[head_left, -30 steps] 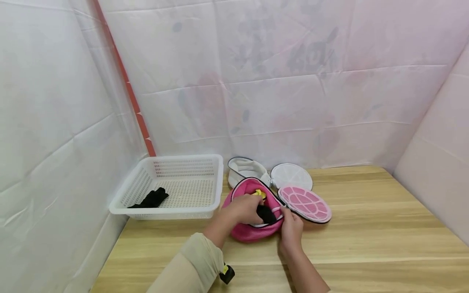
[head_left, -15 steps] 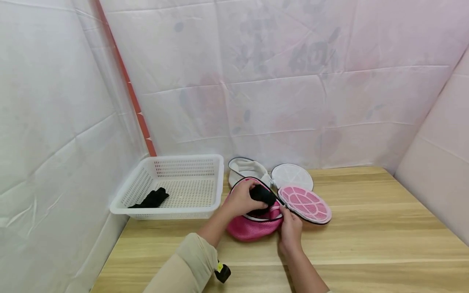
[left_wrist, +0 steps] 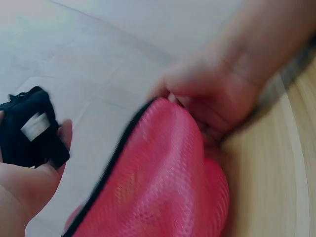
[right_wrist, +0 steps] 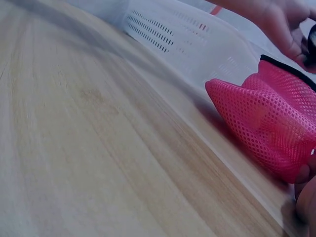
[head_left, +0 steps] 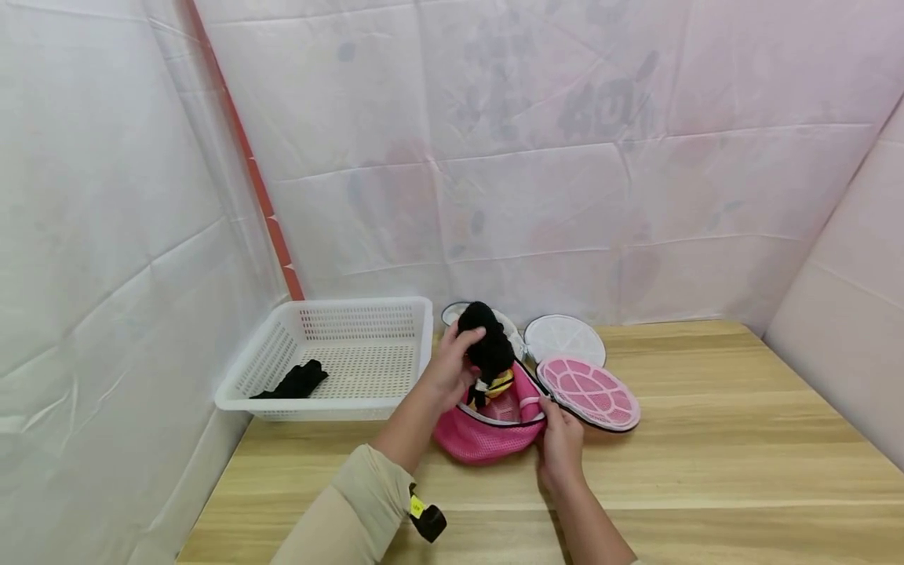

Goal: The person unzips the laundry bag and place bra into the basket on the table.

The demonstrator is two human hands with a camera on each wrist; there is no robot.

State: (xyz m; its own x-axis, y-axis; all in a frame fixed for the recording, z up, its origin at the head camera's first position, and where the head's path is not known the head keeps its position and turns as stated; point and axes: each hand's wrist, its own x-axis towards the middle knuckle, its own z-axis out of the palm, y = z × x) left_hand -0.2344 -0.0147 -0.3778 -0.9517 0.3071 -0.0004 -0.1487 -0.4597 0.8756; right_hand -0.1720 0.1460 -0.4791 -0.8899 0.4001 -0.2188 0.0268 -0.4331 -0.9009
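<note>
My left hand [head_left: 446, 373] holds a bundle of black cloth [head_left: 487, 337] just above the open mouth of a pink mesh laundry bag [head_left: 487, 441]. A small white label [left_wrist: 35, 126] shows on the black cloth in the left wrist view. Below the bundle, at the bag's mouth, is something yellow and black [head_left: 500, 383], partly hidden. My right hand [head_left: 563, 443] pinches the bag's zippered rim at its right side, near the hinge of the round lid [head_left: 588, 394]. That lid lies folded back on the table.
A white plastic basket [head_left: 332, 404] stands at the left with a black cloth [head_left: 300, 382] in it. Behind the pink bag sits a white bag, mostly hidden, its round lid [head_left: 565, 339] folded open. Pale sheeting [head_left: 523, 196] walls the table [head_left: 720, 439] at the back and sides.
My left hand has come up out of the pink bag, lifting the black cloth bundle toward the upper left. The right hand keeps its hold on the rim.
</note>
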